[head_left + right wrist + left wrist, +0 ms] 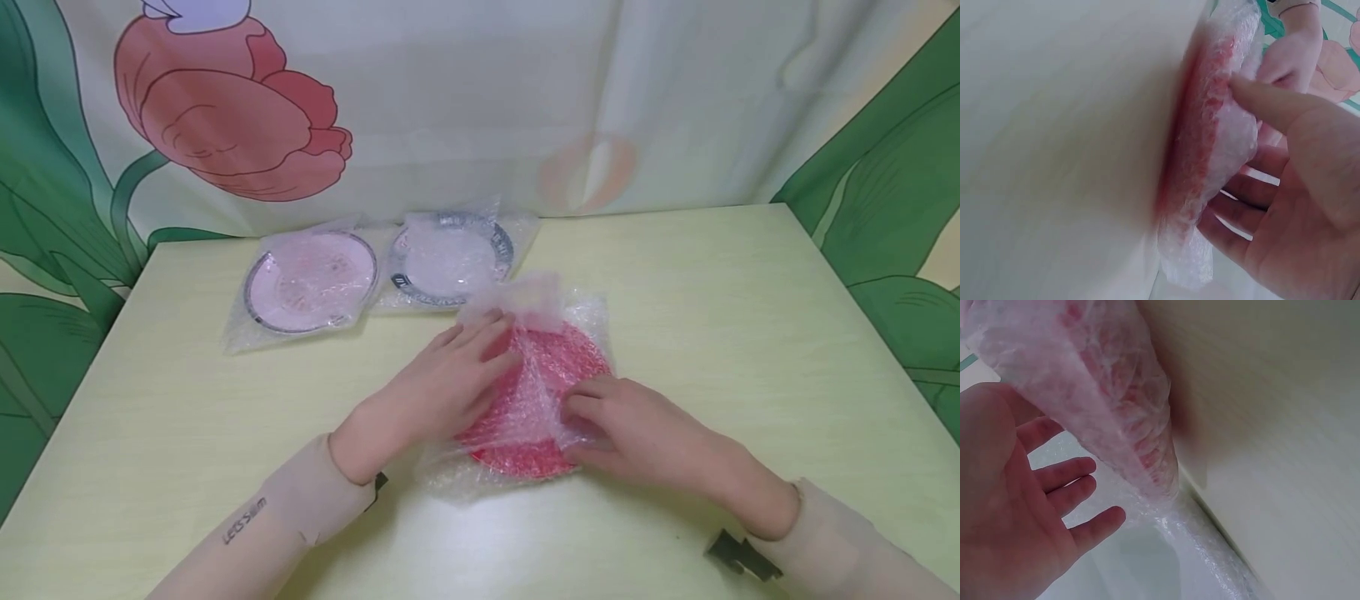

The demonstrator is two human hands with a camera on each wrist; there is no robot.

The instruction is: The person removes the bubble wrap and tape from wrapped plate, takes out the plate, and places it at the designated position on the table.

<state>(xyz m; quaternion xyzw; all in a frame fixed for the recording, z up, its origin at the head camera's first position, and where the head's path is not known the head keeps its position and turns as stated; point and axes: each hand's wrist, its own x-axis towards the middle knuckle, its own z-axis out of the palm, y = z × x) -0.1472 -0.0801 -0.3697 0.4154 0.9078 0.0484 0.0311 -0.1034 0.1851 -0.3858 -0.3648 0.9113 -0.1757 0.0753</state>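
Note:
A round red plate [570,354], wrapped in bubble wrap [592,312], lies on the table in front of me. My left hand [450,375] rests over its left side, fingers loosely bent against the wrap near the top-left edge. In the left wrist view, the fingers [1100,525] are spread beside the wrapped edge. At the plate's right side, my right hand [637,421] touches the wrap with slightly bent fingers. The right wrist view shows the thumb [1266,100] on the wrap, well apart from the other fingertips. Folded film covers the middle of the plate.
Farther back stand two more plates in bubble wrap: a pinkish one with a dark rim [311,283] and a white one with a dark patterned border [453,258]. A printed flower curtain [465,100] hangs behind the pale table [750,333].

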